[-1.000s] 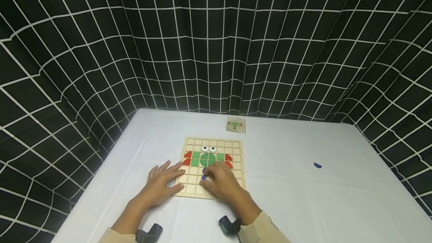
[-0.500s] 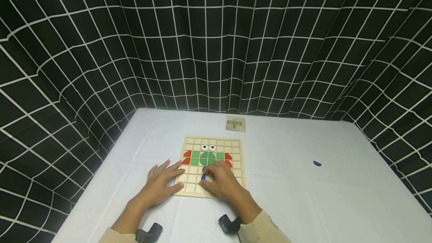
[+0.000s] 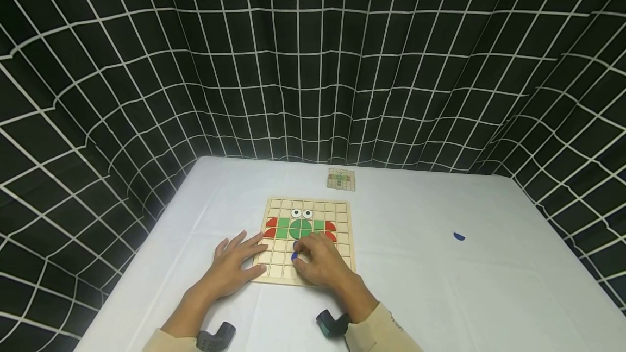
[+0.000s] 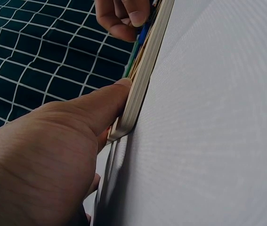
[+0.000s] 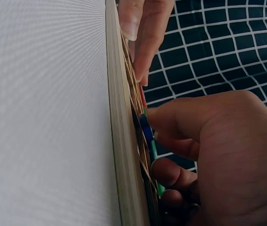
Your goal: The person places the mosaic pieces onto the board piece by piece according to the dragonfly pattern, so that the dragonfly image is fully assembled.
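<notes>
A square wooden grid board lies on the white table, with red quarter-circle, green square and green rounded pieces and two round eye pieces set in it. My left hand rests on its left edge, fingers spread and fairly straight. My right hand, fingers curled, pinches a blue rounded piece low in the middle of the board, seen also as a blue edge at the thumb tip in the right wrist view. Another blue part shows by the index finger. The right hand hides cells behind it.
A blue half-circle piece lies alone on the white cloth to the right. A small pattern card with a similar figure lies behind the board. A dark curtain with white grid lines surrounds the table.
My right thumb has shifted slightly at the lower blue piece. The left hand stays in place on the board's edge.
</notes>
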{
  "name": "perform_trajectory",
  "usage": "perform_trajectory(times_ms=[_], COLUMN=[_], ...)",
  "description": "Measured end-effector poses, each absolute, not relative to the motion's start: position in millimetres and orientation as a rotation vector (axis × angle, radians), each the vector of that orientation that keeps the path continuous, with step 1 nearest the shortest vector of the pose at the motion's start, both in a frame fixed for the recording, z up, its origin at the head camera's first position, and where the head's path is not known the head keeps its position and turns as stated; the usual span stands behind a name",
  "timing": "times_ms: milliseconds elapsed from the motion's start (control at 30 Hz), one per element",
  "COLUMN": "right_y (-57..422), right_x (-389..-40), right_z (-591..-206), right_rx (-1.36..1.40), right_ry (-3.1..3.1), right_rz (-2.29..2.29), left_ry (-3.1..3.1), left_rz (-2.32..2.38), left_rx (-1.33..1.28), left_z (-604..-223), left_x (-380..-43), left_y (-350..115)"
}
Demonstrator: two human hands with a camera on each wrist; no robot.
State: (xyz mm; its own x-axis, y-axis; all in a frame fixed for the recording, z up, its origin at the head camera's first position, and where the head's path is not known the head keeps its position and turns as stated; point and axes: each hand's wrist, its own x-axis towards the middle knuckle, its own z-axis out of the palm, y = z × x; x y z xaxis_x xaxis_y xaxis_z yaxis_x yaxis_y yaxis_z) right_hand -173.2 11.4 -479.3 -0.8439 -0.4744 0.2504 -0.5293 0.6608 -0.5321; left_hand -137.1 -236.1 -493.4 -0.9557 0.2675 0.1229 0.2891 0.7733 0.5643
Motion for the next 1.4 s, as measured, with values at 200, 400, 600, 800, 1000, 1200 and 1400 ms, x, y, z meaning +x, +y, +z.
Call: perform_trajectory(times_ms=[200,400,600,800,1000,1200,1400], right_y=[11.4,11.3,11.2,11.3,11.2,18.3,41.8], right_x=[-173.4,-174.2,-175.3,-174.7,-175.8,-176.5,-183.7], right_z=[-478.2,-477.8,-478.8,-478.4,-477.4,-469.6,-441.2], right_rx=[0.842,0.863,0.889,0.869,0.904,0.841,0.736], right_ry=[-2.788,-2.762,-2.721,-2.707,-2.672,-2.633,-2.515], right_rz=[0.947,0.940,0.953,1.027,1.044,1.205,1.284], left_ry=[-2.926,-2.915,-2.913,-2.909,-2.888,-2.903,-2.913], left_rz=[-0.930,-0.920,-0.919,-0.925,-0.935,-0.941,-0.941], left_rx=[-0.457,-0.460,-0.455,-0.463,-0.478,-0.471,-0.450], left_z=[-491.9,-491.1,-491.2,-490.1,-489.5,-492.9,-492.9], left_x=[-137.5,-138.3,-138.1,-137.9,-137.8,-137.7,-136.9], left_y=[-235.8,-236.1,-236.5,-236.7,-237.3,-236.8,-234.7])
